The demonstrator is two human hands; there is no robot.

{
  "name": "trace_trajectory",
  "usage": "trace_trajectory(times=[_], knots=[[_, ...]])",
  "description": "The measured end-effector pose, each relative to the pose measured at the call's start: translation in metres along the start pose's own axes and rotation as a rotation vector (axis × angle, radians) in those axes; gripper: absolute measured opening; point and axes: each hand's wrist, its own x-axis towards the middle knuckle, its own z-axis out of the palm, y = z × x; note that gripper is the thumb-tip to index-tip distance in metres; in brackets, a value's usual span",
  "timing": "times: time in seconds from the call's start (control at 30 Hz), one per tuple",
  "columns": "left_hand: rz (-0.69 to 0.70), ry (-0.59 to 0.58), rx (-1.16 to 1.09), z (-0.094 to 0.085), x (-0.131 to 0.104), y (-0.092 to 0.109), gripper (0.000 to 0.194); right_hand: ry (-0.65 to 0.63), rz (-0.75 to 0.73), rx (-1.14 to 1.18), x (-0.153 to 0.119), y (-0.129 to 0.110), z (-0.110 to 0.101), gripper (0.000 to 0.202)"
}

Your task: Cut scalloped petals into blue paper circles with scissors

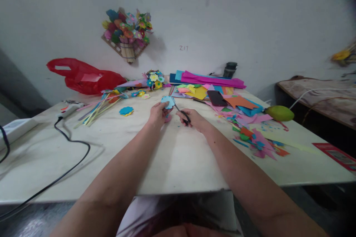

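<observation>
Head view shows the left hand [160, 113] pinching a light blue, wavy-edged paper flower [168, 100]. The right hand [194, 119] grips black-handled metal scissors [185, 117], with the blades at the paper's edge. Both hands are over a big white table [178, 155]. Left of the hands are a dark blue, wavy-edged paper shape [126, 110] and a shiny red plastic bag [86, 79]. Right of them lie small, bright paper scraps [258, 142]. Beyond the hands stands a plain white wall [228, 14], where a colourful paper flower bunch [128, 29] hangs.
</observation>
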Motion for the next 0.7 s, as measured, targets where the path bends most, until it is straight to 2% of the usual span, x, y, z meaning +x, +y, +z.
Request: trace_trajectory(times=[0.7], knots=[[-0.011,-0.013,0.035,-0.0024,0.0001,0.0064,0.015,-0.012,0.020,0.016,0.0001,-0.0007,-0.0008,0.020]])
